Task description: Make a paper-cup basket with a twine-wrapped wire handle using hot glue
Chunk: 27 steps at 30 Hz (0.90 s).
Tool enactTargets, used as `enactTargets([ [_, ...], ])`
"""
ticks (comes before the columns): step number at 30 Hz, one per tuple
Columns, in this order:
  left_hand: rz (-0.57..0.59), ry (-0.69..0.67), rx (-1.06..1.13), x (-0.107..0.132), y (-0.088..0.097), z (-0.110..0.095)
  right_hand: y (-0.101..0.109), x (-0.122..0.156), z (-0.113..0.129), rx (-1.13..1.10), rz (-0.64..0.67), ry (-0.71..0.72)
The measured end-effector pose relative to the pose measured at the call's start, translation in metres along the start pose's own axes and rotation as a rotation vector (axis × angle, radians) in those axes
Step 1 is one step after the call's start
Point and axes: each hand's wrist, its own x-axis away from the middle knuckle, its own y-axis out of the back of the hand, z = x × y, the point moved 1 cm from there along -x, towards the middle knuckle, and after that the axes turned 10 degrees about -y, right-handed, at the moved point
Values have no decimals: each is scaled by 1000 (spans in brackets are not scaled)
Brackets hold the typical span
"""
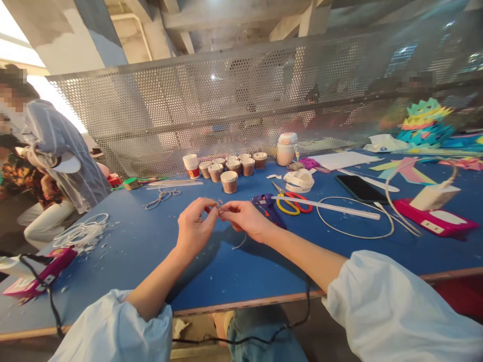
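Above the middle of the blue table [226, 281], my left hand [196, 223] and my right hand [245, 218] meet at the fingertips. Both are closed in a pinch around something small and brownish, mostly covered by the fingers. A thin pale string [240, 245] shows below my right hand; where its other end goes is hidden. Just beyond my right hand lies a dark blue glue gun [266, 200] with a long clear glue stick [328, 207]. Scissors with yellow and red handles [289, 203] rest beside it. A small brown-sided cup [229, 182] stands ahead of my hands.
Behind stand several similar cups [247, 166], stacked paper cups [191, 166] and a lidded bottle [287, 149]. Rolled white ribbon [299, 181], a phone [361, 188] and a pink power strip [433, 218] lie right. Left are coiled white cord [81, 232] and another strip [41, 274]. People sit nearby.
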Motion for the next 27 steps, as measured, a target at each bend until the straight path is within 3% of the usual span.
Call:
enactTargets([
  [3,-32,71,27,-2,6,5,11,-1,1,-13,-19,-6],
  [7,3,235,330,-7,10,18,18,2,6,-114,42,-33],
  [16,-123,211,500,-11,8,9,19,6,15,-237,59,-3],
  [24,-68,598,874,-16,7,8,21,-2,4,-213,41,-149],
  [27,-73,673,936,-17,7,11,21,-3,2,-192,22,-187],
])
